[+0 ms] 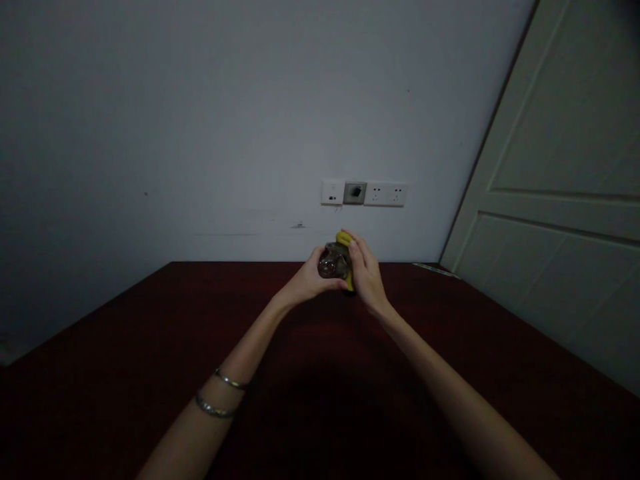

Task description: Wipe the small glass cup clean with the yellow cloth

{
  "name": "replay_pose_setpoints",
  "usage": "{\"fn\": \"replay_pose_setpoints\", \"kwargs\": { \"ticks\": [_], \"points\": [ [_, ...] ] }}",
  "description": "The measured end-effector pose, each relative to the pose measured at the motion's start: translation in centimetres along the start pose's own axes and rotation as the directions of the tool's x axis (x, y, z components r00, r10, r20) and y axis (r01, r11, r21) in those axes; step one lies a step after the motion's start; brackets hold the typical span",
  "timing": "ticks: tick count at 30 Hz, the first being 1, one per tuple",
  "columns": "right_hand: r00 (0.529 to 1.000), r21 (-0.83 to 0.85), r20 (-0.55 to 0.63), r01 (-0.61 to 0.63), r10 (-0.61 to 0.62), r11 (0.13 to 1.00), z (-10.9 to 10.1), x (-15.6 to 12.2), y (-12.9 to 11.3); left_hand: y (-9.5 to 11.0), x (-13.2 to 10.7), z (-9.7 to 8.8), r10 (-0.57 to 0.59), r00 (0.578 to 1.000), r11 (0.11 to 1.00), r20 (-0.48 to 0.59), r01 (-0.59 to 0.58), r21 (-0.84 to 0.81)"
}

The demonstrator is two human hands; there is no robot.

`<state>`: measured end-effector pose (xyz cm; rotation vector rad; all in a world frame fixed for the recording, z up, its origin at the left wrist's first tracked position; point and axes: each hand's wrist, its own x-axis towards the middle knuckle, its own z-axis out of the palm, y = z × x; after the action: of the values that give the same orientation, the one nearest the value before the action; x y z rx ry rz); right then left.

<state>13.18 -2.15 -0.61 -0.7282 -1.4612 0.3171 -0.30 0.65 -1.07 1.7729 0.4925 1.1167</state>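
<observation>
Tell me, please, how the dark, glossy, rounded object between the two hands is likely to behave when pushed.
The dark, glossy, rounded object may feel slippery, as its surface shows bright highlights. Its curved outline suggests it could roll. It looks glass-like, so perhaps fragile, though the dim picture leaves its material uncertain.

A glossy, see-through dark object (pixel 330 264), its rounded end facing left, is held between the left hand (pixel 309 277) and right hand (pixel 369 275). A yellow piece (pixel 344 238) lies against its right side, partly hidden by fingers (pixel 356 253).
</observation>
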Motion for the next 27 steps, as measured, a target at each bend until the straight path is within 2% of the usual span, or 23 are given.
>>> {"fn": "replay_pose_setpoints", "kwargs": {
  "ticks": [2, 4, 7, 9, 12, 15, 18, 22, 24, 27],
  "points": [
    [0.992, -0.064, 0.050, 0.118, -0.114, 0.991, -0.5, -0.2, -0.6, -0.3, 0.0, 0.1, 0.007, 1.000, 1.000, 0.017, -0.006, -0.029],
    [0.963, -0.120, 0.145, 0.246, -0.228, 0.962, -1.2, -0.3, -1.1, -0.6, 0.0, 0.2, 0.024, 0.999, 0.997, 0.029, -0.022, -0.070],
    [0.924, -0.130, 0.228, 0.340, -0.306, 0.931, -1.8, 0.0, -1.5, -0.9, 0.1, 0.5, 0.046, 0.999, 0.992, 0.027, -0.043, -0.119],
    [0.938, -0.099, 0.194, 0.310, -0.288, 0.945, -2.0, 0.3, -1.2, -0.9, 0.1, 0.7, 0.043, 0.999, 0.992, 0.014, -0.041, -0.119],
    [0.982, -0.023, 0.098, 0.166, -0.163, 0.986, -1.8, 0.9, -0.5, -0.9, 0.1, 0.8, 0.033, 0.999, 0.997, -0.014, -0.034, -0.070],
    [0.997, 0.018, 0.053, 0.061, -0.062, 0.998, -1.5, 1.1, -0.3, -1.1, 0.0, 0.8, 0.028, 0.999, 0.998, -0.024, -0.029, -0.053],
    [0.982, -0.038, 0.098, 0.168, -0.164, 0.985, -1.6, 0.9, -1.0, -1.3, 0.0, 0.9, 0.057, 0.998, 0.992, -0.006, -0.057, -0.111],
    [0.905, -0.151, 0.262, 0.380, -0.334, 0.913, -1.9, 0.5, -2.6, -1.1, 0.0, 1.1, 0.049, 0.999, 0.986, -0.007, -0.050, -0.157],
    [0.897, -0.141, 0.274, 0.395, -0.348, 0.908, -2.0, 0.6, -2.8, -0.8, 0.1, 1.2, 0.053, 0.999, 0.984, 0.000, -0.052, -0.169],
    [0.945, -0.053, 0.169, 0.291, -0.278, 0.955, -1.9, 1.0, -2.1, -0.5, 0.1, 1.3, 0.081, 0.997, 0.979, -0.004, -0.081, -0.188]
  ]
}}
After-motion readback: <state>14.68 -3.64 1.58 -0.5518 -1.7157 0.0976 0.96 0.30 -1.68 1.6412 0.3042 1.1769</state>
